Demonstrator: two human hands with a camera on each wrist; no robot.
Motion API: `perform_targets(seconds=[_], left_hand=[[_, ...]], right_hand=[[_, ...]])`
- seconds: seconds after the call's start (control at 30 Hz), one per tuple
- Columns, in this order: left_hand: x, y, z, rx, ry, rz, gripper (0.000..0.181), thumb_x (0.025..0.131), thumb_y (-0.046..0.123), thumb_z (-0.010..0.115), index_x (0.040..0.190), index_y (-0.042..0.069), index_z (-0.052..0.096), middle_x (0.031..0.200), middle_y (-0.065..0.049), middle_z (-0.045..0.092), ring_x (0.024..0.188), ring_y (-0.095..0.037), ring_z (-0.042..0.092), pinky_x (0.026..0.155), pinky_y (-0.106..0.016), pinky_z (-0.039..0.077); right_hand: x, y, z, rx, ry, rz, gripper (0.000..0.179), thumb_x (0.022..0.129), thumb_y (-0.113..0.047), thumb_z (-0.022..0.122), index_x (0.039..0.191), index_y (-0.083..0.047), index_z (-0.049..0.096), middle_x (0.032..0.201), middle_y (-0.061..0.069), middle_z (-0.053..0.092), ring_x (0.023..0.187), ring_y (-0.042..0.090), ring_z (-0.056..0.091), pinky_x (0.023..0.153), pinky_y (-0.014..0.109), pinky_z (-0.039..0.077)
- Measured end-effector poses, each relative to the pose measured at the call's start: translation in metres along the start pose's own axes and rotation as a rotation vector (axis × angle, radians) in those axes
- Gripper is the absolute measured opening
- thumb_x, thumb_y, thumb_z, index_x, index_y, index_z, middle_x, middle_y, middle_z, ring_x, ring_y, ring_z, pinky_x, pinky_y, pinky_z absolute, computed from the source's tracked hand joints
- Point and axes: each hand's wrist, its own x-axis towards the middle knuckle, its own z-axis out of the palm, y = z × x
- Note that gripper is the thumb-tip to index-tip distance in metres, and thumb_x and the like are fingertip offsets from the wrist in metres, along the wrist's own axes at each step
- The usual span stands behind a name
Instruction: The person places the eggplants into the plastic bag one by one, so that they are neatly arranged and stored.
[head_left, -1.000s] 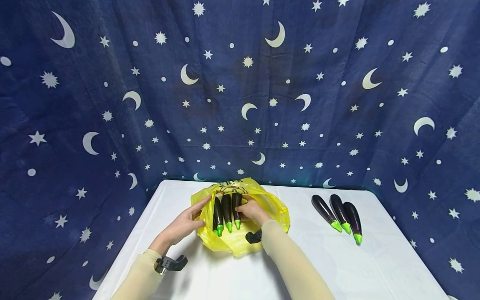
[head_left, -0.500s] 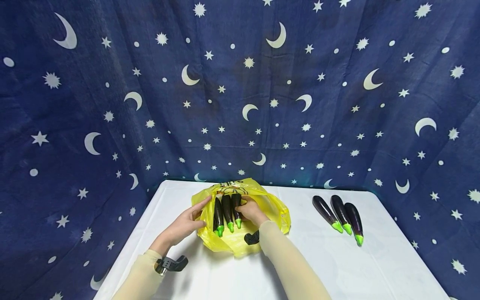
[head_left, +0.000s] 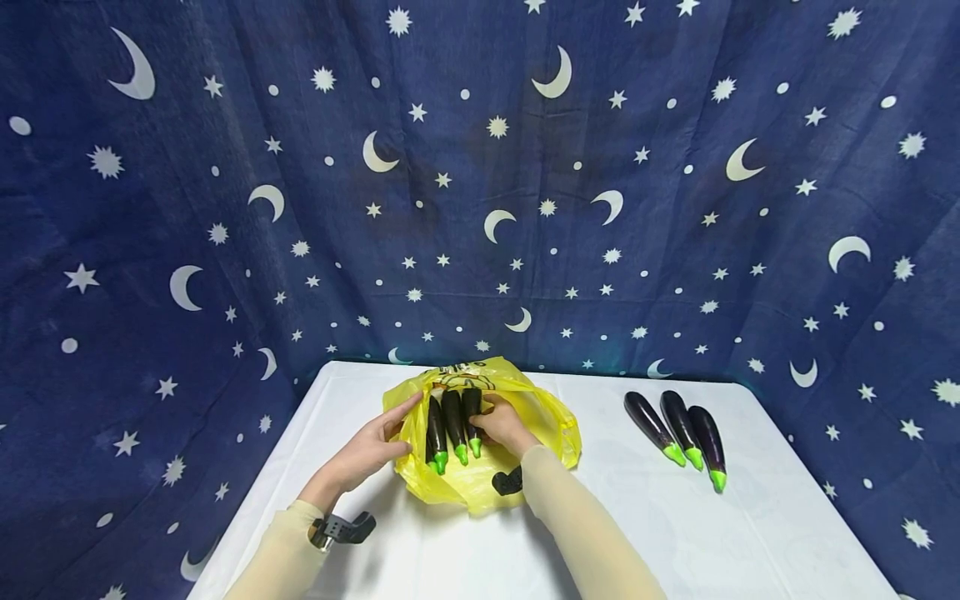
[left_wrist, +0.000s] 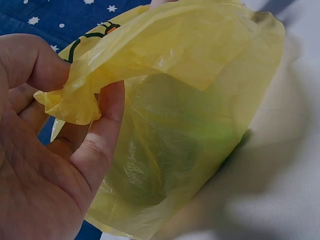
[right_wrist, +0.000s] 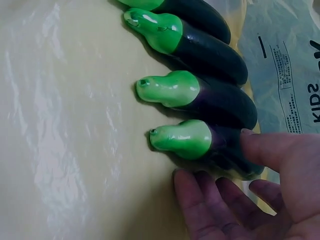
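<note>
Left hand (head_left: 367, 454) and right hand (head_left: 504, 423) at a yellow bag (head_left: 480, 492)

Gripped eggplant (right_wrist: 202, 140): one. Lay inside the bag's mouth, just left of the right hand, which was nearer and held it between thumb and fingers. Long axis ran front to back, green stalk end pointing nearward.
Further eggplants (head_left: 453, 425): three, ranged alongside to its left.
Left hand pinched the bag's rim.
Loose eggplants (head_left: 677, 423): three. Lay well to the right, on the white desk (head_left: 727, 550).

My left hand (head_left: 364, 454) pinches between thumb and fingers. My right hand (head_left: 506, 423) lies to its right, fingers bent.
</note>
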Motion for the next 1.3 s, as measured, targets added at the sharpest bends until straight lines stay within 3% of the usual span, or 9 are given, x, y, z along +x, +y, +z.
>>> perform_targets(seconds=[0.13, 0.3, 0.6, 0.8, 0.97, 1.3], left_hand=[[0.000, 0.001, 0.000, 0.017, 0.003, 0.003, 0.079, 0.081, -0.007, 0.056, 0.146, 0.030, 0.029, 0.148, 0.014, 0.025, 0.135, -0.011, 0.020, 0.097, -0.020, 0.034], [-0.001, 0.001, 0.001, 0.022, 0.003, 0.003, 0.078, 0.082, -0.006, 0.056, 0.146, 0.030, 0.028, 0.149, 0.014, 0.024, 0.135, -0.011, 0.021, 0.097, -0.021, 0.034], [-0.001, 0.000, 0.001, 0.019, 0.014, -0.009, 0.076, 0.084, -0.002, 0.059, 0.146, 0.029, 0.029, 0.148, 0.015, 0.024, 0.135, -0.010, 0.020, 0.098, -0.021, 0.032], [-0.001, 0.002, 0.001, 0.041, 0.026, -0.034, 0.075, 0.084, 0.000, 0.060, 0.145, 0.031, 0.030, 0.148, 0.017, 0.025, 0.135, -0.008, 0.022, 0.101, -0.025, 0.031], [-0.002, 0.004, 0.000, 0.054, 0.026, -0.037, 0.076, 0.083, 0.001, 0.062, 0.145, 0.030, 0.030, 0.148, 0.015, 0.026, 0.133, -0.012, 0.026, 0.101, -0.031, 0.032], [-0.004, 0.001, -0.004, 0.029, -0.004, -0.035, 0.075, 0.084, 0.005, 0.064, 0.145, 0.032, 0.029, 0.149, 0.011, 0.024, 0.133, -0.014, 0.028, 0.101, -0.032, 0.033]], right_hand=[[-0.004, 0.000, -0.004, -0.012, -0.008, -0.015, 0.069, 0.081, -0.009, 0.069, 0.140, 0.001, 0.034, 0.096, 0.016, 0.056, 0.069, 0.033, 0.058, 0.063, 0.043, 0.053], [-0.006, -0.001, -0.010, -0.033, -0.020, -0.029, 0.071, 0.080, -0.010, 0.069, 0.140, 0.001, 0.033, 0.106, 0.020, 0.052, 0.078, 0.033, 0.058, 0.064, 0.043, 0.052], [-0.019, -0.003, -0.019, -0.151, -0.062, -0.111, 0.069, 0.082, -0.010, 0.067, 0.141, -0.001, 0.033, 0.120, 0.026, 0.048, 0.069, 0.031, 0.058, 0.058, 0.040, 0.052], [-0.034, -0.007, -0.027, -0.282, -0.102, -0.162, 0.069, 0.082, -0.017, 0.068, 0.142, -0.004, 0.035, 0.125, 0.022, 0.050, 0.093, 0.028, 0.057, 0.069, 0.034, 0.050], [-0.048, -0.010, -0.037, -0.331, -0.138, -0.201, 0.068, 0.083, -0.021, 0.067, 0.142, -0.006, 0.035, 0.127, 0.020, 0.050, 0.110, 0.035, 0.052, 0.079, 0.040, 0.049], [-0.070, -0.010, -0.054, -0.323, -0.190, -0.233, 0.073, 0.083, -0.031, 0.067, 0.144, -0.012, 0.032, 0.130, 0.019, 0.048, 0.112, 0.035, 0.051, 0.081, 0.041, 0.048]])
